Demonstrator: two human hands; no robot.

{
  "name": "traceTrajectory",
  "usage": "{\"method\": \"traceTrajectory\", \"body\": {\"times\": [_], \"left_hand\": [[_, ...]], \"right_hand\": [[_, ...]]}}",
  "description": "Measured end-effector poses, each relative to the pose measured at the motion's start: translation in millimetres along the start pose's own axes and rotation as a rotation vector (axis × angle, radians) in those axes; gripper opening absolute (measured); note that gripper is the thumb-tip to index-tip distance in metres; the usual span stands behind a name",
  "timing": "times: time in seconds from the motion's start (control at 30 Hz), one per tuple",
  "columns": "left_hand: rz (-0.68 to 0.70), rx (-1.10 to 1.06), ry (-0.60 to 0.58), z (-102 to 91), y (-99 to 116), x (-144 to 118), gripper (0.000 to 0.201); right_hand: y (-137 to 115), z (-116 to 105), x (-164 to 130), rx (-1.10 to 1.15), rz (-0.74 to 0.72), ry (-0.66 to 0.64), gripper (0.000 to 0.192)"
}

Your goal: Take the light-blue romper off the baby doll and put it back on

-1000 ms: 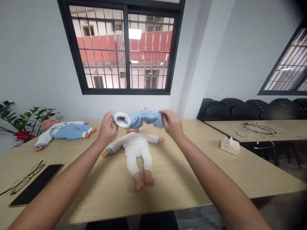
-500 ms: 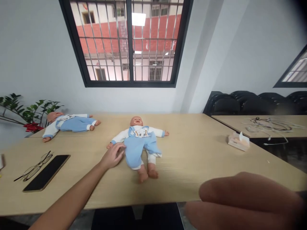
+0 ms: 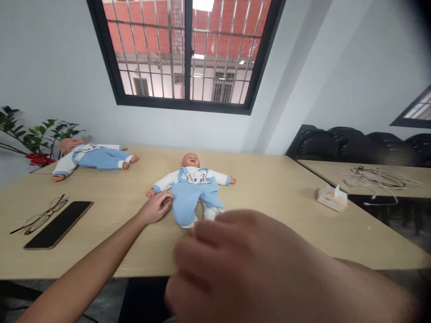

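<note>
A baby doll in a white and light blue outfit lies on its back on the table, feet toward me. My left hand rests on the table beside the doll, with its curled fingers pinching the blue cloth at the doll's hip. Large and close to the camera, my right hand is slightly blurred. Its fingers are bent in together, and nothing shows in them. It hides the doll's feet and part of the lower legs.
A second doll in a matching outfit lies at the back left, near a potted plant. Glasses and a black phone are at the left. A tissue box stands at the right; cables lie on another table.
My right hand has moved left and up, in front of the doll's feet, with its fingers more bent. My left hand stays at the doll's side. The camera has tilted down a little.
</note>
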State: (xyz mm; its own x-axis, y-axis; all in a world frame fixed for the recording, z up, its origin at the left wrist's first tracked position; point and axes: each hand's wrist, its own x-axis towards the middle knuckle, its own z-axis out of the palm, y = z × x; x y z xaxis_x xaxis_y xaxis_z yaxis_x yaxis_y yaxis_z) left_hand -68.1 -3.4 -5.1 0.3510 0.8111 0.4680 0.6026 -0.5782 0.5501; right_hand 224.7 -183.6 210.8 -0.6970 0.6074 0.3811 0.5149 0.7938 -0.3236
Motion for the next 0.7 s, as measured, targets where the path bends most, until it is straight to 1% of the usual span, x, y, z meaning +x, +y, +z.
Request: {"method": "traceTrajectory", "body": {"times": [0.07, 0.1, 0.13, 0.17, 0.2, 0.27, 0.3, 0.37, 0.4, 0.47, 0.53, 0.6, 0.7], "left_hand": [[-0.01, 0.001, 0.01, 0.9, -3.3, 1.9, 0.022], [-0.013, 0.011, 0.019, 1.4, -4.9, 4.3, 0.022], [-0.017, 0.027, 0.033, 2.0, -6.3, 7.9, 0.023], [-0.02, 0.045, 0.052, 2.6, -7.3, 12.8, 0.023], [-0.02, 0.063, 0.074, 3.4, -7.7, 19.0, 0.023], [0.003, 0.106, 0.106, 6.0, -6.8, 34.6, 0.023], [0.029, 0.134, 0.104, 8.2, -5.5, 43.1, 0.023], [0.097, 0.192, 0.067, 14.9, -2.4, 59.5, 0.024], [0.13, 0.213, 0.046, 19.4, -1.2, 66.4, 0.025], [0.182, 0.214, 0.034, 29.4, -0.4, 75.9, 0.029], [0.211, 0.204, 0.044, 38.6, -2.1, 79.1, 0.034], [0.205, 0.185, 0.06, 44.3, -4.8, 77.2, 0.037], [0.153, 0.135, 0.097, 45.5, -7.3, 70.4, 0.039]], "right_hand": [[29.2, -8.7, 28.2, -0.08, -0.056, -0.168, 0.026], [49.4, -8.5, 43.7, -0.128, -0.046, -0.243, 0.025], [72.8, -4.7, 59.1, -0.169, 0.015, -0.279, 0.026], [98.5, 2.8, 73.6, -0.2, 0.092, -0.28, 0.027], [125.4, 13.4, 86.7, -0.211, 0.151, -0.28, 0.028], [176.5, 41.7, 108.0, -0.194, 0.239, -0.281, 0.03], [198.2, 57.4, 116.1, -0.186, 0.282, -0.284, 0.035], [230.4, 87.4, 127.8, -0.221, 0.391, -0.236, 0.054], [241.0, 100.0, 131.8, -0.226, 0.446, -0.201, 0.063], [254.2, 118.3, 136.4, -0.213, 0.518, -0.196, 0.069], [262.0, 126.7, 137.8, -0.217, 0.523, -0.16, 0.071], [268.4, 127.3, 137.1, -0.23, 0.471, -0.108, 0.066], [277.3, 123.6, 134.3, -0.207, 0.37, -0.062, 0.048]]}}
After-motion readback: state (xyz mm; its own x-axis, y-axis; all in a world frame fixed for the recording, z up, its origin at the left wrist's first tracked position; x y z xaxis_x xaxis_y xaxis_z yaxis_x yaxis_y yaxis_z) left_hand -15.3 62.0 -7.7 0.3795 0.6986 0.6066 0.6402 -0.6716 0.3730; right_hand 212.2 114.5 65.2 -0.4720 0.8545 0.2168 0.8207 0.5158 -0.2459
